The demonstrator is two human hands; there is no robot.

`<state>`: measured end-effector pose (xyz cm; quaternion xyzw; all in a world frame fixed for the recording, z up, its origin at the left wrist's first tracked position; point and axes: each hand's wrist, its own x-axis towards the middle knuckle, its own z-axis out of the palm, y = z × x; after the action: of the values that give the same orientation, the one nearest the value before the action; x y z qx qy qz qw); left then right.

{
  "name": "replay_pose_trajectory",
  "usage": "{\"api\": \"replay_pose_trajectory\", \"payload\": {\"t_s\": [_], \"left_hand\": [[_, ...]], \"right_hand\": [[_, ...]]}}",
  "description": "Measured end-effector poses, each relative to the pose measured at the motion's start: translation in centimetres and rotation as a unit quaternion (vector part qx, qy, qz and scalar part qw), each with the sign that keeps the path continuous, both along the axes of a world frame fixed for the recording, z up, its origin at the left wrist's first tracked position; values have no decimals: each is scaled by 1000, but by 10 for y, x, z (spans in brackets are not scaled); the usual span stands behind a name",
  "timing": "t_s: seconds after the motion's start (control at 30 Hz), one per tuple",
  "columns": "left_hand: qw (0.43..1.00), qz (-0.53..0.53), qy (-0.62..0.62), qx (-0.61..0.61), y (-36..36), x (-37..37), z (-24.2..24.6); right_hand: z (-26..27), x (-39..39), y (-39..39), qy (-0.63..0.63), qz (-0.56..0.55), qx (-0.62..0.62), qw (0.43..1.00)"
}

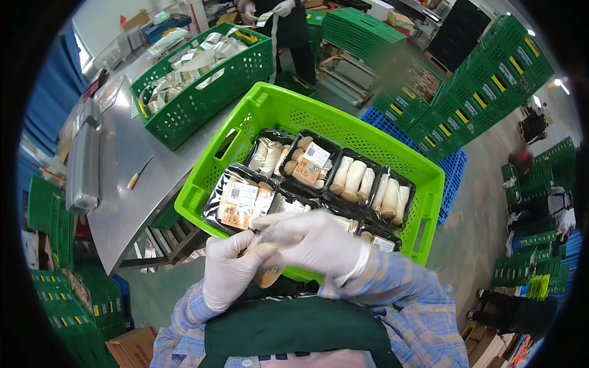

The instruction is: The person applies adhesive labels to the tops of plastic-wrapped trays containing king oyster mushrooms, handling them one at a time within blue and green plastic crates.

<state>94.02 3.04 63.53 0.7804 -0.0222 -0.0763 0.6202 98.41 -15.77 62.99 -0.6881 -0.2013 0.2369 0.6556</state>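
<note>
My left hand (231, 266), in a white glove, pinches a brown printed label strip (268, 277) that curls down below its thumb. Close against it, my gloved right hand (317, 244) is blurred, its fingers bent at the strip's upper part; its exact grip is hard to see. Both hands are over the near side of a bright green plastic crate (368, 134). Inside are several film-wrapped black trays of king oyster mushrooms (353, 178). Some bear labels, such as the labelled tray (240, 198) at the left. My hands hide part of the near row.
On the steel table (124, 225) at left are a dark green crate (202, 92) of label rolls, a wooden-handled pointed tool (133, 181) and stacked clear plastic trays (84, 158). Green crates (478, 87) stand stacked at right on a blue pallet (448, 184). Another person's gloved hands (283, 8) handle labels beyond.
</note>
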Motion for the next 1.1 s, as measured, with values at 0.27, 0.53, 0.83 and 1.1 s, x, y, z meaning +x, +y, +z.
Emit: {"api": "replay_pose_trajectory", "payload": {"t_s": [0.27, 0.53, 0.83, 1.1], "left_hand": [[973, -45, 201, -109, 18, 4, -3], [983, 36, 73, -163, 32, 6, 14], [989, 42, -71, -125, -13, 11, 21], [979, 65, 23, -194, -24, 22, 11]], "right_hand": [[-57, 119, -146, 13, -167, -311, 936], [-105, 122, -140, -137, -128, -664, 723], [-15, 62, -61, -8, -102, -127, 987], [16, 6, -19, -239, -64, -131, 960]]}}
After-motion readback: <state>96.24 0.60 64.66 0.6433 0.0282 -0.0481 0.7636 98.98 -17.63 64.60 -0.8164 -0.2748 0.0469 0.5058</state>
